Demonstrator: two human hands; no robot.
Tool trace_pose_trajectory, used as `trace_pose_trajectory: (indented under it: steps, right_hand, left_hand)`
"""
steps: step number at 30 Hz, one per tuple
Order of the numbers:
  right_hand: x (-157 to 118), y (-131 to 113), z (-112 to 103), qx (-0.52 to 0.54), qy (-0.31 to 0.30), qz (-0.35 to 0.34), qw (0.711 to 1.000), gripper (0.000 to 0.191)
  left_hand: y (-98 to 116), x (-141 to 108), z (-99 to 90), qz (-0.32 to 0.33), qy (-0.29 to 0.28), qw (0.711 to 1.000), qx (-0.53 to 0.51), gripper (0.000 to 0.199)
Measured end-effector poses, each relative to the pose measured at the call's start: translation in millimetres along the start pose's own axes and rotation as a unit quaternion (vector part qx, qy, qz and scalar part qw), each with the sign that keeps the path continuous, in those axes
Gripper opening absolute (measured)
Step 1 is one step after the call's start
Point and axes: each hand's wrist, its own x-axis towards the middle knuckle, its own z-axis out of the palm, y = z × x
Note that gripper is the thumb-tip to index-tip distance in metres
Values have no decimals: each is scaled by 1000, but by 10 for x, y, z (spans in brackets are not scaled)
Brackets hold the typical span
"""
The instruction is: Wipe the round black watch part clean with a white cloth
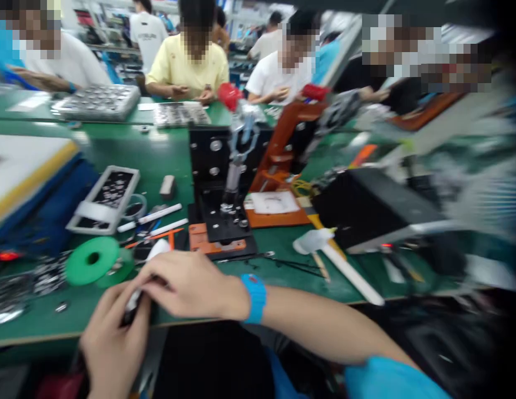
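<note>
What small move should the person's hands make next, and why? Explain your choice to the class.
Probably the left hand should turn the small dark-and-white item outward for a clearer look: the fingers of the right hand pinch over it, hiding most of it, and a green roll sits close beyond them.

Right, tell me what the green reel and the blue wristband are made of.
The green reel looks like moulded plastic: a smooth, even colour with a slight sheen, though blur leaves that open. The blue wristband looks like matte silicone or rubber, as it bends snugly around the wrist without a weave showing.
</note>
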Motion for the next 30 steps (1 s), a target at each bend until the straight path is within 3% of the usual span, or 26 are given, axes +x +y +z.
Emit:
trace_pose_trajectory:
  steps: [2, 7, 11, 17, 24, 27, 30]
  right_hand:
    - [-1, 16, 15, 80, 18, 48, 995, 8]
    - [29, 44, 46, 226, 4, 155, 962, 2]
    - [61, 8, 19, 237, -1, 189, 953, 3]
    - [60, 11, 9, 208, 9, 175, 962, 4]
    - [18, 3, 22, 120, 45, 84, 988, 6]
    - [-12, 64, 52, 50, 77, -11, 996, 4]
    - [-13, 76, 93, -62, 100, -125, 985, 11]
  left_hand:
    - [113, 47, -33, 18, -10, 1000, 14, 20]
    - [204, 86, -34, -17, -35, 999, -18, 24]
    - [199, 76, -41, -30, -42, 998, -32, 24]
    - [198, 90, -38, -37, -42, 997, -43, 23]
    - [214, 92, -15, -44, -42, 997, -40, 26]
    - [179, 94, -79, -45, -42, 998, -30, 26]
    - [155, 83, -100, -38, -44, 998, -24, 19]
